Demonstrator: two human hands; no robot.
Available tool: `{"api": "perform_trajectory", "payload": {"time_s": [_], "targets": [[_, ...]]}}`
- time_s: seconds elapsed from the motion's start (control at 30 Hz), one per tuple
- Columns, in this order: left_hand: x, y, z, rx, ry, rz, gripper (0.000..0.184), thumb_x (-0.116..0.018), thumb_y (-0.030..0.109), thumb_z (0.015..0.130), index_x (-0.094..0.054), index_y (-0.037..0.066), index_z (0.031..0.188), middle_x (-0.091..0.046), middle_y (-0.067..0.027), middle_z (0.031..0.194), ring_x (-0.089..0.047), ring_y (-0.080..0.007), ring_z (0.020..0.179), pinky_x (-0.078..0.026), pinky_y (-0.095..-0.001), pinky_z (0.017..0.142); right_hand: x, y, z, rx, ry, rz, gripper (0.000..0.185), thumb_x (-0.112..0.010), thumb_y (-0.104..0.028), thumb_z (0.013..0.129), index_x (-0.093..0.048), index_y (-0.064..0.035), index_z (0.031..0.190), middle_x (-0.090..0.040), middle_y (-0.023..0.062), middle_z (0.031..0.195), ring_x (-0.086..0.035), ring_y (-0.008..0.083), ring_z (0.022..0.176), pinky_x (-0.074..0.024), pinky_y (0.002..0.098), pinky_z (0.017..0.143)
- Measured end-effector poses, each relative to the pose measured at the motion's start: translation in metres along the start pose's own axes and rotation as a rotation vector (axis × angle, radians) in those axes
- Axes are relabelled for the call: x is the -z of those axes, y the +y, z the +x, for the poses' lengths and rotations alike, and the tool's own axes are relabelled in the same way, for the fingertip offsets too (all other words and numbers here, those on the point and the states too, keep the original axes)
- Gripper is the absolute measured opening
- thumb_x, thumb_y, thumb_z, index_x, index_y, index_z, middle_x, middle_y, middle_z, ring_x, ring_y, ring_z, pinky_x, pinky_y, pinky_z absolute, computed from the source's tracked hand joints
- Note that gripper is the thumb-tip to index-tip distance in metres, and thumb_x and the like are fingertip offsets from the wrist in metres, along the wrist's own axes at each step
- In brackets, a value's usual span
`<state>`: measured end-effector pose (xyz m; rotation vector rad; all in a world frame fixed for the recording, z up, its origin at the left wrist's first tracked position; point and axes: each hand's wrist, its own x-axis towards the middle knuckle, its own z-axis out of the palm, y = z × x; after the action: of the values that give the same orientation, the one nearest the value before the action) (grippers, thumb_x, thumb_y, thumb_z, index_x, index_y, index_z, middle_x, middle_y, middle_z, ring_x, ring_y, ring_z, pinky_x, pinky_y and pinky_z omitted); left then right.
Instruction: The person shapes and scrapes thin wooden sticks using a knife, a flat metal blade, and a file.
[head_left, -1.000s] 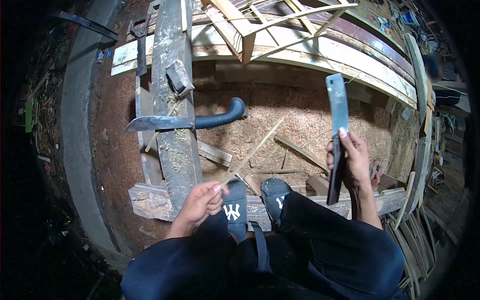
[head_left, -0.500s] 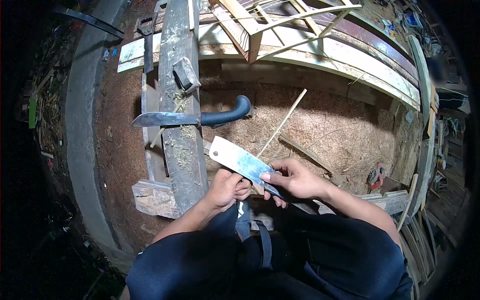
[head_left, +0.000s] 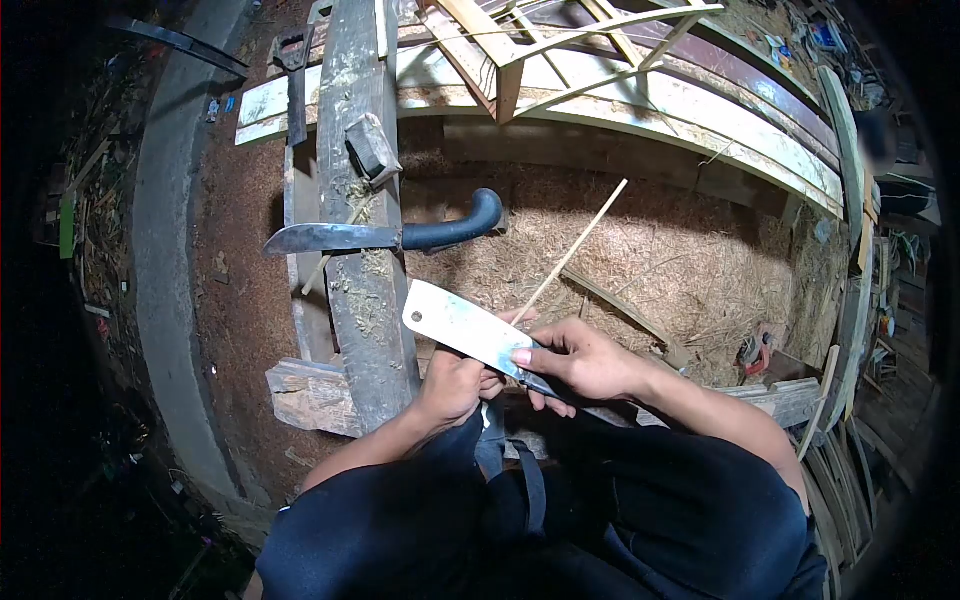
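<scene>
My right hand (head_left: 585,362) is closed on a broad-bladed knife (head_left: 462,328), its thumb on the blade near the handle. The blade points up and left, over the fingers of my left hand (head_left: 458,388). My left hand is closed round the lower end of a thin wooden stick (head_left: 580,243), partly hidden under the blade. The stick slants up and right from behind the blade. A curved knife with a black handle (head_left: 445,234) lies across the dark wooden plank (head_left: 365,300), left of my hands.
On the plank sits a small dark block (head_left: 373,152). A handsaw (head_left: 296,90) leans at the upper left. Pale boards (head_left: 600,118) and a wooden frame (head_left: 508,80) lie ahead. Sawdust and wood scraps cover the ground (head_left: 700,270). A red-handled tool (head_left: 757,357) lies at the right.
My right hand has brought the broad knife down and left from the right side to my left hand. The stick has shifted right and my hands are now together.
</scene>
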<state>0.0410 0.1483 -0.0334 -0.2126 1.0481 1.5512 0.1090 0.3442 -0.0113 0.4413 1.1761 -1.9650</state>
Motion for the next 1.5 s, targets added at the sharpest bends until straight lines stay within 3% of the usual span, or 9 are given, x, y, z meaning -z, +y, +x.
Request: {"api": "perform_trajectory", "payload": {"time_s": [0.17,0.37,0.53,1.07,1.13,1.4,1.43,1.47,1.5], "targets": [[-0.001,-0.001,-0.005,0.002,-0.046,-0.054,0.045,-0.042,0.007,0.102,-0.045,0.005,0.147,-0.038,0.0080,0.066,-0.028,-0.0010,0.051,-0.022,-0.0185,0.046,-0.002,0.001,0.000,0.014,-0.022,0.026,0.038,-0.050,-0.029,0.105,-0.061,0.0045,0.091,-0.065,0.0099,0.067,-0.056,0.0125,0.045,-0.0441,0.0268,0.041],[-0.001,-0.006,-0.009,-0.016,0.024,-0.007,0.053,-0.040,0.004,0.101,-0.034,0.007,0.153,-0.035,0.0074,0.065,-0.028,-0.0032,0.051,-0.025,-0.0208,0.048,-0.002,0.004,-0.002,0.009,-0.044,0.041,0.038,-0.050,-0.029,0.105,-0.061,0.0046,0.090,-0.065,0.0097,0.067,-0.056,0.0120,0.044,-0.0425,0.0266,0.040],[-0.002,0.002,-0.010,0.100,-0.108,-0.288,0.057,-0.041,0.010,0.102,-0.026,0.011,0.157,-0.028,0.0075,0.060,-0.025,-0.0045,0.047,-0.025,-0.0222,0.048,-0.003,0.004,0.000,0.051,-0.048,0.056,0.036,-0.050,-0.028,0.105,-0.061,0.0045,0.093,-0.064,0.0103,0.068,-0.057,0.0130,0.047,-0.0433,0.0261,0.042],[-0.004,0.003,-0.013,0.114,-0.178,-0.215,0.058,-0.041,0.016,0.103,-0.023,0.014,0.158,-0.021,0.0104,0.055,-0.020,-0.0031,0.043,-0.021,-0.0209,0.044,-0.011,0.008,-0.008,0.056,0.032,-0.035,0.035,-0.052,-0.027,0.104,-0.063,0.0025,0.090,-0.063,0.0076,0.064,-0.055,0.0115,0.044,-0.0416,0.0271,0.040],[-0.002,0.000,-0.014,0.155,-0.210,-0.163,0.065,-0.046,0.021,0.100,-0.020,0.008,0.157,-0.026,0.0107,0.055,-0.025,-0.0015,0.044,-0.023,-0.0192,0.045,-0.011,0.016,-0.010,0.051,0.076,-0.051,0.034,-0.053,-0.027,0.103,-0.064,0.0010,0.087,-0.064,0.0061,0.063,-0.055,0.0115,0.044,-0.0418,0.0278,0.041],[0.001,-0.002,-0.015,0.180,-0.200,-0.166,0.055,-0.042,0.023,0.105,-0.025,0.005,0.155,-0.027,0.0084,0.054,-0.024,-0.0033,0.042,-0.023,-0.0214,0.042,-0.012,0.009,-0.021,0.034,0.189,-0.192,0.031,-0.055,-0.024,0.103,-0.067,0.0009,0.091,-0.063,0.0044,0.061,-0.055,0.0096,0.046,-0.0426,0.0274,0.043],[0.003,-0.004,-0.017,0.198,-0.161,-0.180,0.053,-0.040,0.023,0.107,-0.026,0.004,0.154,-0.027,0.0073,0.053,-0.024,-0.0042,0.042,-0.023,-0.0219,0.042,-0.005,0.011,-0.022,0.083,0.266,-0.052,0.030,-0.054,-0.025,0.103,-0.066,0.0011,0.092,-0.062,0.0042,0.061,-0.055,0.0097,0.045,-0.0424,0.0273,0.042],[0.005,-0.004,-0.022,0.156,-0.234,-0.220,0.043,-0.039,0.023,0.108,-0.038,0.007,0.148,-0.031,0.0033,0.055,-0.024,-0.0063,0.043,-0.025,-0.0226,0.042,0.002,0.013,-0.024,0.133,0.344,0.090,0.030,-0.054,-0.025,0.103,-0.066,0.0012,0.094,-0.062,0.0041,0.061,-0.054,0.0098,0.045,-0.0422,0.0271,0.042],[0.008,-0.004,-0.025,0.159,-0.258,-0.194,0.043,-0.039,0.022,0.108,-0.039,0.006,0.148,-0.032,0.0026,0.055,-0.024,-0.0066,0.044,-0.025,-0.0228,0.042,0.008,0.014,-0.027,0.159,0.286,0.064,0.031,-0.054,-0.026,0.104,-0.065,0.0020,0.096,-0.061,0.0039,0.062,-0.053,0.0100,0.045,-0.0419,0.0269,0.042]]}}
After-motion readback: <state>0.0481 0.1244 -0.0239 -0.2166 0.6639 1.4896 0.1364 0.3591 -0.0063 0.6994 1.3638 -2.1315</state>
